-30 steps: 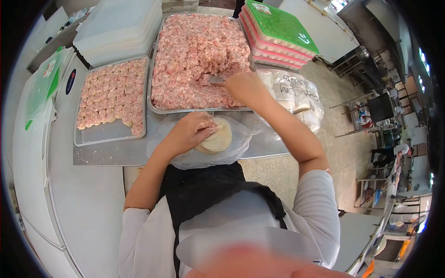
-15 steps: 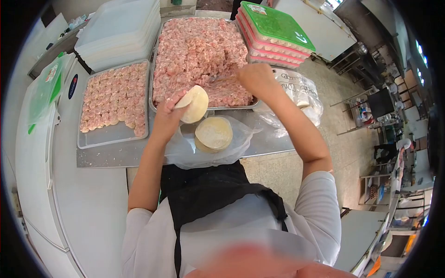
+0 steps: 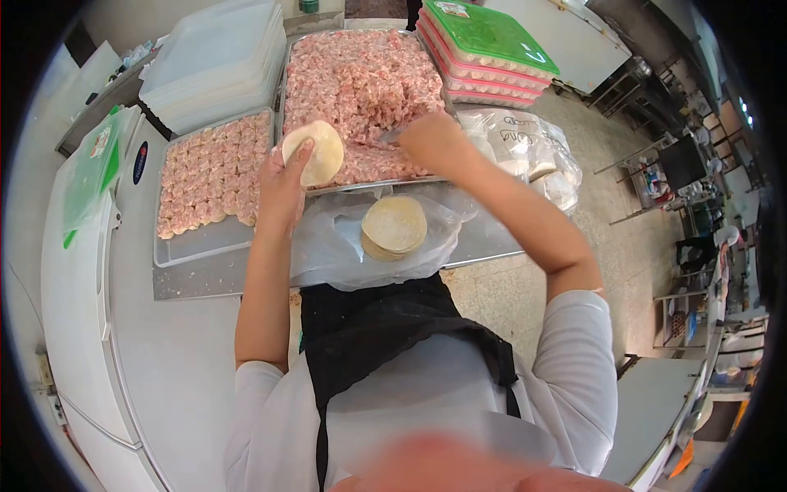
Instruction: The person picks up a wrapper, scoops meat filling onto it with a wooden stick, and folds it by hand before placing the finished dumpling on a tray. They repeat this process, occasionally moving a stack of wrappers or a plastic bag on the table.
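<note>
metal trays (image 3: 215, 242): 2 | green-lidded boxes (image 3: 485, 37): 3 | wrapper stacks (image 3: 394, 225): 1

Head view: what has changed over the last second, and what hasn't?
The left hand lifted one round wrapper off the wrapper stack and raised it up beside the tray of filling. The right hand stayed at the filling with its utensil. Dumpling tray and stacked boxes unchanged.

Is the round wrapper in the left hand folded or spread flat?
Spread flat: the wrapper lies open as a full round disc on the left hand, no filling on it.
</note>
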Demonstrator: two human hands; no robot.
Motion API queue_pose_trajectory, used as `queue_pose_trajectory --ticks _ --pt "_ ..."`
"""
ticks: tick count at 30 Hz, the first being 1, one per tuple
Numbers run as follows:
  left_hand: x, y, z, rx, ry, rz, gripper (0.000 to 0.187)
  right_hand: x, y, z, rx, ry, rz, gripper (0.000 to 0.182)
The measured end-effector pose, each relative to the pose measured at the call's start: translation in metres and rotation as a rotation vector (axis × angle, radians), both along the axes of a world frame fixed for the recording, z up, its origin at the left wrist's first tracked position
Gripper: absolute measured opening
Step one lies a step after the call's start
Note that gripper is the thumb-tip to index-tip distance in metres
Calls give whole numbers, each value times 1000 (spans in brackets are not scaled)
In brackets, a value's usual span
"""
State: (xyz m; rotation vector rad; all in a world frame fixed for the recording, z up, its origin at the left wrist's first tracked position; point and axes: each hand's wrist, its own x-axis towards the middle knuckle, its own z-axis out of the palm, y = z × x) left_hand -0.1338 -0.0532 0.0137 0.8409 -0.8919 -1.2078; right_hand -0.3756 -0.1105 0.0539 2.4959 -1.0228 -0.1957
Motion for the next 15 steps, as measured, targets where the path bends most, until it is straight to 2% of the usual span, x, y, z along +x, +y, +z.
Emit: queue_pose_trajectory --ticks 3,6,7,10,12,15 --pt "5 5 2 98 55 15 30 -23 -19 29 -47 10 -128 10" --pt "12 6 -2 182 126 25 29 -28 -19 0 -78 -51 -144 12" --pt "13 5 -4 178 128 26 29 -17 -13 -7 46 -158 -143 13" --pt "11 4 -19 163 169 57 29 14 6 -17 40 -207 -144 14" --pt "8 -1 -22 44 200 86 28 15 4 -21 61 -261 -163 15" --pt "7 -6 -23 57 289 115 28 6 5 -27 102 -361 -244 17"
